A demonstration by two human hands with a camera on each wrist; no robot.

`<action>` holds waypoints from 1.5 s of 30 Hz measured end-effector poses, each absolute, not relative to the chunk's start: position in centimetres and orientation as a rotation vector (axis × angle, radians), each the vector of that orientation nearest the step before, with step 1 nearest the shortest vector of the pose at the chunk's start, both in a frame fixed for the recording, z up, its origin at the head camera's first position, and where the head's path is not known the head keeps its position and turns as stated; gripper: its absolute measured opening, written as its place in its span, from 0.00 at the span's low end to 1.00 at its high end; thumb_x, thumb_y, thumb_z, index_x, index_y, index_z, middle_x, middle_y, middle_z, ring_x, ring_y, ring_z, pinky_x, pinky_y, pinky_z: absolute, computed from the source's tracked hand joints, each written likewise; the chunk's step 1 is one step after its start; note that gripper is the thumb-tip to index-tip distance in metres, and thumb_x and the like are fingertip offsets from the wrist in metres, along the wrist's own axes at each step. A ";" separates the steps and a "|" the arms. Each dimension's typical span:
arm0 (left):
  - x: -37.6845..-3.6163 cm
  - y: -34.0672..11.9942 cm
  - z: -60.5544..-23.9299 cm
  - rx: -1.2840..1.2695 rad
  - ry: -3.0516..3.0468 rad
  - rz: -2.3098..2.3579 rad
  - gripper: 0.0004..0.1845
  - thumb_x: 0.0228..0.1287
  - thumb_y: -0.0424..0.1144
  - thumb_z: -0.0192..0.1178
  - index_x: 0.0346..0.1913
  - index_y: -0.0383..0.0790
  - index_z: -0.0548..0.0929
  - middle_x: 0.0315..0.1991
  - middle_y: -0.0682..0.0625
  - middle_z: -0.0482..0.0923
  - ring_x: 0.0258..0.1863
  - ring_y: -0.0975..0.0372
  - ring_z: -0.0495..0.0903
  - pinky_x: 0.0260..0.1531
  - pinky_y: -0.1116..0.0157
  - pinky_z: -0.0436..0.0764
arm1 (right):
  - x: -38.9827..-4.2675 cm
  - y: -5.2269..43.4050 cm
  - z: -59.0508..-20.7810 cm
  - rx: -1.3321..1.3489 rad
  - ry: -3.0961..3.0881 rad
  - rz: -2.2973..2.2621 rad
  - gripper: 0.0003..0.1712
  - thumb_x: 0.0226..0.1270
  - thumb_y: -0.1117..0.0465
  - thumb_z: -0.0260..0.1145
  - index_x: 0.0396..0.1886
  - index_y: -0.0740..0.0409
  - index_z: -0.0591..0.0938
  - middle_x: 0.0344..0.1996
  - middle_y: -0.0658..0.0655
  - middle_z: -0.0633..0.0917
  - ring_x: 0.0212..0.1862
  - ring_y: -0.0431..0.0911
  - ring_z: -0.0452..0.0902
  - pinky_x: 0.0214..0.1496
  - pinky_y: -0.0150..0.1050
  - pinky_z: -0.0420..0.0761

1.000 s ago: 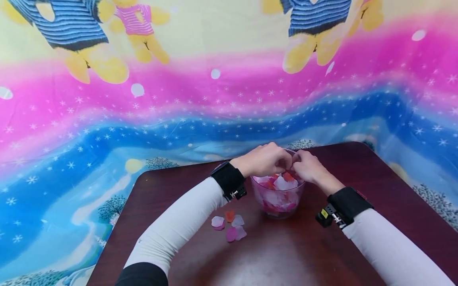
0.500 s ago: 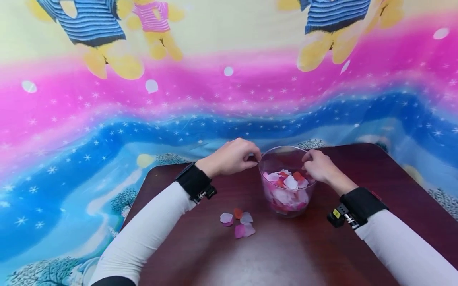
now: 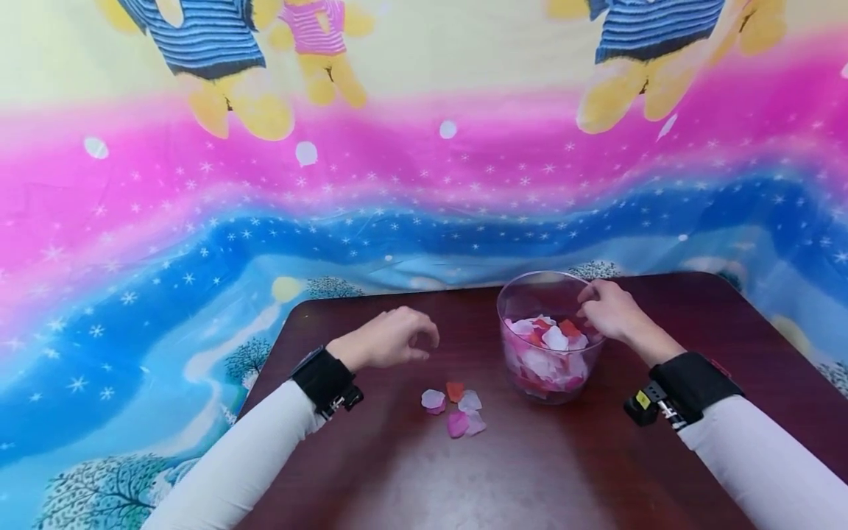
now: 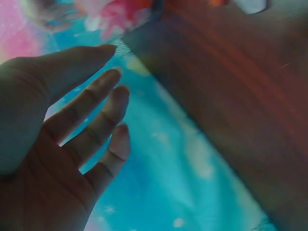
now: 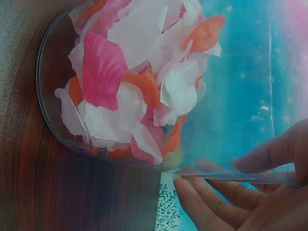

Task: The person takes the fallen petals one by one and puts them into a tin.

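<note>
A clear round bowl (image 3: 543, 297) stands on the table, partly filled with pink, white and orange flower petals (image 3: 555, 338). My right hand (image 3: 612, 315) grips its right rim, and the right wrist view has the thumb (image 5: 269, 155) on the inner side of the wall and the other fingers outside. Left of the bowl, my left hand (image 3: 387, 340) hovers with nothing in it, fingers apart and slightly bent in the left wrist view. Just below and right of that hand, several loose petals (image 3: 457, 424) lie in a small cluster on the tabletop.
The dark red-brown table (image 3: 424, 486) has rounded far corners. Right behind it hangs a colourful printed cloth (image 3: 397, 177) with bears and snowflakes. Each wrist wears a black strap with a small camera, the left strap (image 3: 323, 381) near the table's left side.
My left hand has left the bowl, going left and then down toward the loose petals. My right hand stays at the rim. The whole head view has shifted, so everything appears further right.
</note>
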State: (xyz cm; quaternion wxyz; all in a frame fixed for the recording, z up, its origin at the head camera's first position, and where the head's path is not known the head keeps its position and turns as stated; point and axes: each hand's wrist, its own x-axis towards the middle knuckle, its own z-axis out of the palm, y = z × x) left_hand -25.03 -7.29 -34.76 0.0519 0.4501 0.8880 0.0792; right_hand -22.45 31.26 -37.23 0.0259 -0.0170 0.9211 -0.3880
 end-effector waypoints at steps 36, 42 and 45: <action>-23.4 -8.9 -42.1 1.374 2.723 0.302 0.04 0.68 0.37 0.68 0.41 0.49 0.91 0.38 0.60 0.86 0.39 0.70 0.82 0.39 0.67 0.82 | -22.1 31.0 -37.2 0.007 2.810 -1.245 0.24 0.72 0.67 0.46 0.61 0.78 0.68 0.52 0.78 0.80 0.49 0.66 0.81 0.42 0.52 0.86; -23.8 -8.6 -38.4 1.403 2.794 0.366 0.05 0.68 0.37 0.69 0.43 0.50 0.91 0.39 0.59 0.88 0.38 0.71 0.83 0.41 0.66 0.83 | -22.1 31.2 -37.2 0.000 2.816 -1.239 0.23 0.72 0.67 0.46 0.61 0.79 0.69 0.52 0.79 0.80 0.49 0.67 0.81 0.43 0.52 0.86; -24.0 -8.0 -36.2 1.442 2.826 0.382 0.05 0.67 0.37 0.69 0.43 0.50 0.91 0.39 0.60 0.88 0.41 0.70 0.83 0.43 0.64 0.84 | -22.2 31.2 -37.3 -0.004 2.826 -1.230 0.23 0.72 0.67 0.46 0.61 0.79 0.69 0.51 0.78 0.81 0.49 0.66 0.81 0.43 0.52 0.86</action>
